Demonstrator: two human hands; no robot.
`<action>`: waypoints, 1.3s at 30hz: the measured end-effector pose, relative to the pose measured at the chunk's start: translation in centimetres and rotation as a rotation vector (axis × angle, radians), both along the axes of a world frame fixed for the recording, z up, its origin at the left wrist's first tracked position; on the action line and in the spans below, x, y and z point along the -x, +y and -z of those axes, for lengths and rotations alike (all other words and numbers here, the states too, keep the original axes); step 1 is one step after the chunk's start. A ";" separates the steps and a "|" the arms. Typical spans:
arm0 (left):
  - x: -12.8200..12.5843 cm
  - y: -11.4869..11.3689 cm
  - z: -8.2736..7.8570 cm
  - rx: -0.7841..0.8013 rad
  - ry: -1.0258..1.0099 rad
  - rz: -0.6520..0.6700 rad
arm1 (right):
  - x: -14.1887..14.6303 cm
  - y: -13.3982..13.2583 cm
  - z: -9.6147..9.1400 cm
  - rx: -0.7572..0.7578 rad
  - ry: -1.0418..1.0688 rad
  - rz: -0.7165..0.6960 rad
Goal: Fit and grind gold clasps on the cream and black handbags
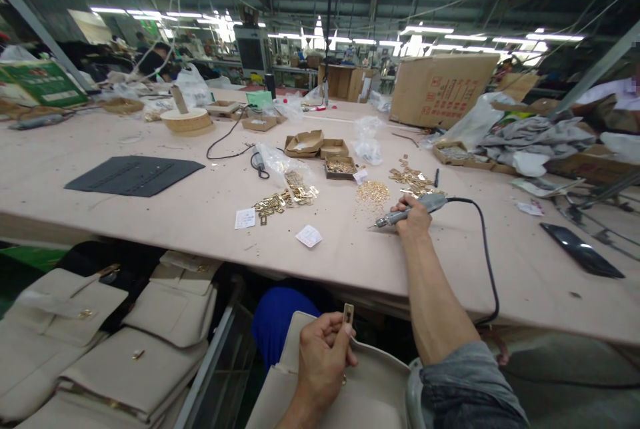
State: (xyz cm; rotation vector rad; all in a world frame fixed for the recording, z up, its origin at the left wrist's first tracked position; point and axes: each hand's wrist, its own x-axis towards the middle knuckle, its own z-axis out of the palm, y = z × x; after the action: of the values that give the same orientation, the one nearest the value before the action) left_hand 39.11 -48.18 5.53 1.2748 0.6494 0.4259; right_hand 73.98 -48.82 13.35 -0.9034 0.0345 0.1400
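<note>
Over my lap, my left hand [324, 356] pinches a small gold rectangular plate [349, 313] with a slot in it. Below that hand lies a beige bag [375, 382], partly covered by my hand and forearm. My right hand [414, 217] is wrapped round a grey electric screwdriver [431, 202] with a black cord. Its bit points left, close to the tabletop, just in front of a scattered pile of tiny gold screws [373, 194]. Behind the screwdriver are more gold metal fittings [413, 179]; another heap of gold plates [275, 204] lies to the left.
Finished-looking beige bags [135, 366] are stacked at lower left beside a metal rail. On the table [210, 229] are a black sheet [135, 174], small cardboard trays [341, 167], paper labels [309, 236] and a black phone [581, 250]. A large carton [443, 89] stands behind.
</note>
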 end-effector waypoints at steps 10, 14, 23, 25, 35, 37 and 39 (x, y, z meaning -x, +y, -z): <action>-0.2 0.7 -0.7 0.059 -0.017 0.032 | 12.5 -5.7 -2.7 -0.055 -0.028 -0.209; -0.1 0.8 -0.2 0.106 -0.035 0.059 | 18.6 -7.0 -2.4 0.021 -0.030 -0.190; 0.2 0.8 -0.2 0.120 -0.061 0.084 | 22.7 -6.8 -1.0 0.053 -0.069 -0.123; 0.3 0.8 -0.2 0.120 -0.071 0.083 | 22.8 -6.6 -0.7 0.061 -0.073 -0.118; 0.5 0.9 -0.4 0.115 -0.085 0.110 | 23.3 -6.3 -0.2 0.096 -0.083 -0.062; 0.6 1.0 -0.4 0.126 -0.095 0.124 | 23.2 -6.3 -0.3 0.093 -0.080 -0.060; 0.6 1.0 -0.5 0.135 -0.104 0.130 | 23.1 -6.2 -0.3 0.089 -0.076 -0.054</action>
State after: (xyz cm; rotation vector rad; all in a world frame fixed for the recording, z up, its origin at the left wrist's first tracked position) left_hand 38.47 -47.16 6.06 1.1516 0.4967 0.3335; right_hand 50.83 -55.05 13.66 -0.9979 -0.0550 0.1547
